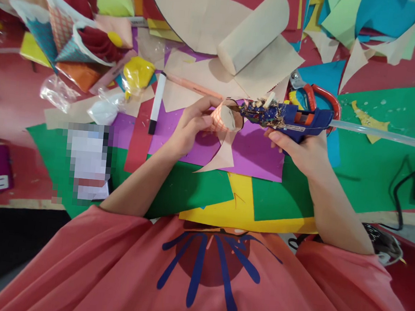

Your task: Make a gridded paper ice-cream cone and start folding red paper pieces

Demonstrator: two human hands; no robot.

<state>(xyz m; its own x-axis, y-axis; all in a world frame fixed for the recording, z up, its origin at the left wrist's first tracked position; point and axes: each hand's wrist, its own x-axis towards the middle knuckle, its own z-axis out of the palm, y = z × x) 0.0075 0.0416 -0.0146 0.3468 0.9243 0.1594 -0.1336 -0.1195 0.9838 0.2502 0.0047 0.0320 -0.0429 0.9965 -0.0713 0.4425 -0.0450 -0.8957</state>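
My right hand [299,146] is wrapped around the grip of a blue glue gun [298,120], a long clear glue stick [383,134] jutting from its back end. Its front part is crusted with bits of paper and dried glue, and the nozzle points left. Between the thumb and fingers of my left hand [191,125] is a small orange-checked paper cone [220,118] with a pale top. The nozzle end is at the cone's upper right rim; whether it touches I cannot tell. Below the cone lies a pointed beige paper scrap [224,157].
Red-handled scissors [312,97] lie behind the glue gun. A beige paper roll [254,31] sits further back. A white marker [157,102] and a phone [88,164] are to the left, with finished-looking paper cones [69,32] at the back left. Coloured sheets cover the table.
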